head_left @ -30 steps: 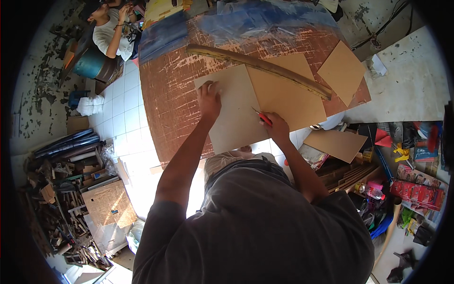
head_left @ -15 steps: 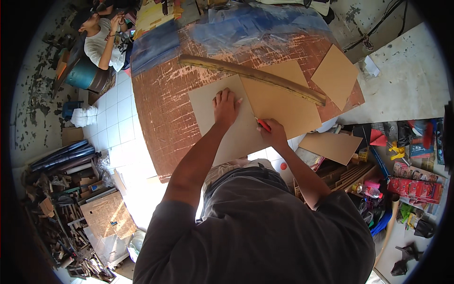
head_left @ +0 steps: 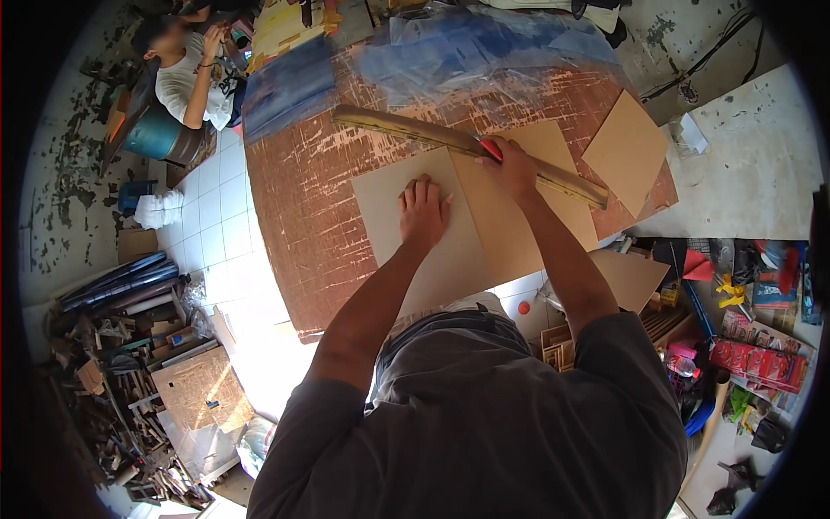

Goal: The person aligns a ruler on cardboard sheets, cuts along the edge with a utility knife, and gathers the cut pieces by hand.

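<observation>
My left hand lies flat with fingers slightly spread on a grey-beige board sheet. In my right hand is a red utility knife, its blade end too small to make out. That hand is over a long, worn wooden straightedge; whether it presses on the bar cannot be told. The bar slants across a tan board sheet, whose left edge meets the grey-beige one. Both sheets are on a scored reddish-brown table.
Another tan sheet lies at the table's right corner. Blue clear plastic sheeting covers the far side. A seated person is at the far left. Wood scraps pile up at lower left; a red packet sits among clutter at right.
My right hand has moved up and away from the near edge of the sheets to the straightedge, still gripping the red knife. My left hand stays on the grey-beige sheet.
</observation>
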Tool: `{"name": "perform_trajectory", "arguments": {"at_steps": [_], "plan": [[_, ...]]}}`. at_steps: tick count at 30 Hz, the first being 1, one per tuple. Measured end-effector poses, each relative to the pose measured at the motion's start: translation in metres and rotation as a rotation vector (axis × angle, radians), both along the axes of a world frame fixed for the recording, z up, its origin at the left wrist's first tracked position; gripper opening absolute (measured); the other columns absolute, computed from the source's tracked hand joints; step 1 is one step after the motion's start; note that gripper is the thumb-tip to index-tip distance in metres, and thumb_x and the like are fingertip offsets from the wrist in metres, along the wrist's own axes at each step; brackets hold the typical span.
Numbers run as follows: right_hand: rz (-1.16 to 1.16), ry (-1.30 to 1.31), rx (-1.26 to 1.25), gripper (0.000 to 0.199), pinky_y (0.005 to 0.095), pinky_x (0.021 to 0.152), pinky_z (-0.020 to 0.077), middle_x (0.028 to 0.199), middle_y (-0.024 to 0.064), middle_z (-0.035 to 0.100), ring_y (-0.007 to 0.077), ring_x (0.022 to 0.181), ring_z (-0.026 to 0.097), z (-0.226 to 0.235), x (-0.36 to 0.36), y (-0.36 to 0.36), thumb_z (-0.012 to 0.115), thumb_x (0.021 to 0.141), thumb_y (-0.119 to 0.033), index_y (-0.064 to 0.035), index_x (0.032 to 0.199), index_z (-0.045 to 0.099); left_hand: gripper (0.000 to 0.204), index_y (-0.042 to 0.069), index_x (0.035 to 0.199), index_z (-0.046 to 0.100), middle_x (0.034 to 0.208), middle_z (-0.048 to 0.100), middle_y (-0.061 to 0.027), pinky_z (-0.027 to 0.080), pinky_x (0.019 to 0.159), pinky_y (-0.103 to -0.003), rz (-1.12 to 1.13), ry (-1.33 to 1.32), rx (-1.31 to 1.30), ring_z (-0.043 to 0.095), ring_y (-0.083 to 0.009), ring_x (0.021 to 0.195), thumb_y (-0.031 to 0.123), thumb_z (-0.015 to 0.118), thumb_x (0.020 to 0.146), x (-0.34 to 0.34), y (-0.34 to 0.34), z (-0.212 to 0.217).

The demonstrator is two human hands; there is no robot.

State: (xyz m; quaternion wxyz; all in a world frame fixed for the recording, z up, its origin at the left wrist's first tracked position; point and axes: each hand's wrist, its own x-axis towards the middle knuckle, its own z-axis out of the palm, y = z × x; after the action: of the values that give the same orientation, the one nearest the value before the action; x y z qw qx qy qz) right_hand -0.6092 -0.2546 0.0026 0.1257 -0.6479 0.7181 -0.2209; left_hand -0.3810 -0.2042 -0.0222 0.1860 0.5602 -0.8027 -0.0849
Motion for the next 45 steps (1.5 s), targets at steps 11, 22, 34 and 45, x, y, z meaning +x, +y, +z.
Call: {"name": "perform_trajectory", "arguments": {"at_steps": [11, 22, 34, 45], "plan": [[-0.081, -0.013, -0.014, 0.066, 0.0446, 0.082, 0.0529, 0.105, 0.0136, 0.066, 0.0338, 0.096, 0.067, -0.011, -0.016, -0.034, 0.081, 0.072, -0.048, -0.0169, 0.127, 0.060, 0.040, 0.007, 0.122, 0.052, 0.138, 0.043, -0.0144, 0.029, 0.108, -0.053, 0.001, -0.042, 0.010, 0.037, -0.0365, 0.131, 0.038, 0.052, 0.097, 0.002, -0.001, -0.001], [-0.010, -0.316, -0.156, 0.056, 0.0417, 0.086, 0.0506, 0.109, 0.0151, 0.067, 0.0320, 0.099, 0.067, -0.008, -0.034, -0.008, 0.074, 0.085, -0.042, -0.0127, 0.130, 0.057, 0.042, 0.007, 0.124, 0.051, 0.138, 0.042, -0.0138, 0.031, 0.107, -0.052, -0.013, -0.094, 0.010, 0.038, -0.0361, 0.130, 0.039, 0.052, 0.097, -0.002, 0.003, -0.007], [-0.186, -0.641, -0.012, 0.027, 0.0285, 0.068, 0.0449, 0.078, 0.0066, 0.054, 0.0147, 0.069, 0.049, -0.019, -0.055, 0.124, 0.071, 0.091, -0.024, -0.0053, 0.108, 0.061, 0.040, 0.007, 0.123, 0.048, 0.137, 0.042, -0.0117, 0.030, 0.107, -0.051, -0.003, -0.077, -0.004, 0.038, -0.0340, 0.129, 0.037, 0.053, 0.096, -0.001, -0.002, -0.008], [-0.123, -0.068, -0.268, 0.042, 0.0448, 0.079, 0.0534, 0.113, 0.0149, 0.062, 0.0372, 0.094, 0.064, -0.003, -0.076, 0.064, 0.076, 0.081, -0.026, -0.0136, 0.120, 0.066, 0.042, 0.007, 0.123, 0.051, 0.138, 0.043, -0.0140, 0.034, 0.104, -0.050, 0.003, -0.091, -0.061, 0.041, -0.0348, 0.128, 0.036, 0.057, 0.093, 0.001, 0.001, -0.013]]}}
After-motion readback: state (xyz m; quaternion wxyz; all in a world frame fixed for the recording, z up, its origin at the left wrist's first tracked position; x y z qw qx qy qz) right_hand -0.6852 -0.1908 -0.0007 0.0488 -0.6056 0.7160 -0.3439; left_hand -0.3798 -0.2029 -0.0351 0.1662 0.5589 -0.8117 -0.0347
